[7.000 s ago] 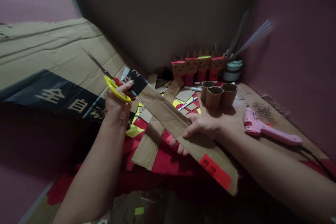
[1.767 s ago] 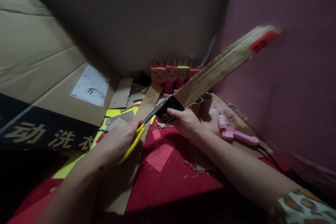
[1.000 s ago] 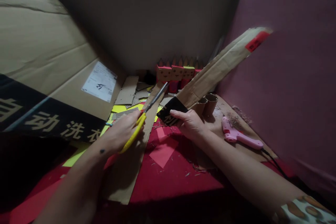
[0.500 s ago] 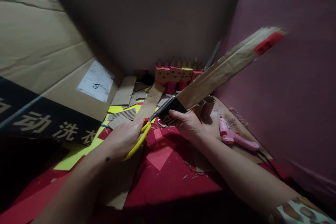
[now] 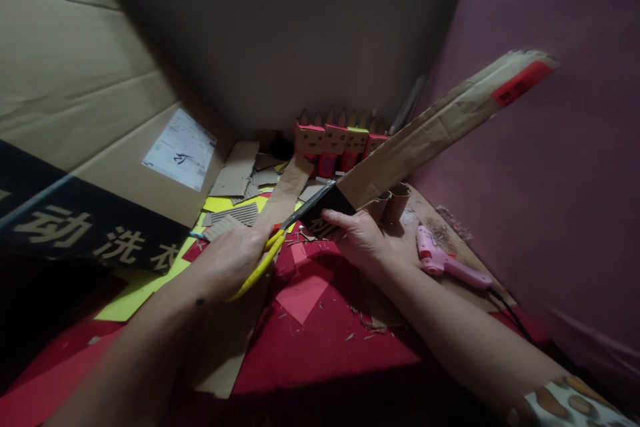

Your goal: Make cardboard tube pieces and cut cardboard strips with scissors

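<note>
My left hand (image 5: 240, 253) is closed round the yellow handles of a pair of scissors (image 5: 259, 272). The blades point up and right and lie along the near end of a long cardboard strip (image 5: 400, 160), where it is printed black. At that black end my right hand (image 5: 360, 237) grips the strip, thumb on top and the other fingers hidden beneath. From there the strip slants up to the right, with a red label near its far end. Under the hands, a pink paper piece (image 5: 305, 290) lies on the red tablecloth (image 5: 340, 360) among small cardboard scraps.
A large cardboard box (image 5: 90, 100) stands at the left. Cardboard offcuts (image 5: 235, 170) and yellow paper (image 5: 125, 297) lie beside it. Several decorated tubes with faces (image 5: 335, 140) stand at the back. Brown cardboard tubes (image 5: 397, 203) and a corded pink glue gun (image 5: 450, 263) are on the right.
The scissor handles and my left hand have shifted slightly left and down. The far end of the strip sits slightly farther right. Both hands keep their holds.
</note>
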The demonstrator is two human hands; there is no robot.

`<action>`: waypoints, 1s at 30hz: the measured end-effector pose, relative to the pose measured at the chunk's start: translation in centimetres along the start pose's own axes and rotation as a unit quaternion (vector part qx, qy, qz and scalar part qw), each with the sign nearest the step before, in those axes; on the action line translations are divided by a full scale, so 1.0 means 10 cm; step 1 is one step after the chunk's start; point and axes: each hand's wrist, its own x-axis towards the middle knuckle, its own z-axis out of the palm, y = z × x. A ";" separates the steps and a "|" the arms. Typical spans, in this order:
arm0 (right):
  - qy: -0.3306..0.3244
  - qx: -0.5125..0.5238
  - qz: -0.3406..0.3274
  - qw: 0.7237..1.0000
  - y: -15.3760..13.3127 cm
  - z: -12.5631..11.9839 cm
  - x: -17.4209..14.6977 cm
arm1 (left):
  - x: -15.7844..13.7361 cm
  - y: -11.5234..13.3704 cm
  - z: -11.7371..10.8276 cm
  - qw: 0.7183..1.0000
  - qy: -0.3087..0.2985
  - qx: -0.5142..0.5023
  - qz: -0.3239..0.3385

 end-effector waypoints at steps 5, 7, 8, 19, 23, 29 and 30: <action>0.012 0.026 0.031 0.999 -0.02 0.03 -0.01 | 0.04 -0.04 0.05 1.000 0.025 -0.014 0.003; 0.011 0.043 0.040 0.998 -0.02 0.03 0.00 | 0.07 -0.06 0.09 0.998 0.048 -0.039 0.005; 0.014 0.046 0.042 0.998 -0.02 0.03 0.00 | 0.08 -0.07 0.11 0.996 0.053 -0.075 0.005; -0.050 -0.017 0.055 0.997 0.05 0.00 -0.10 | 0.07 0.10 0.06 0.888 0.076 -0.453 -0.024; -0.082 -0.025 0.064 0.994 0.10 0.04 -0.17 | 0.05 0.14 0.04 0.881 0.082 -0.466 -0.004; -0.066 -0.043 0.093 0.993 0.04 -0.04 -0.13 | 0.10 0.15 0.06 0.862 0.133 -0.486 -0.052; -0.055 -0.035 0.105 0.992 0.02 -0.07 -0.11 | 0.12 0.14 0.07 0.856 0.147 -0.492 -0.059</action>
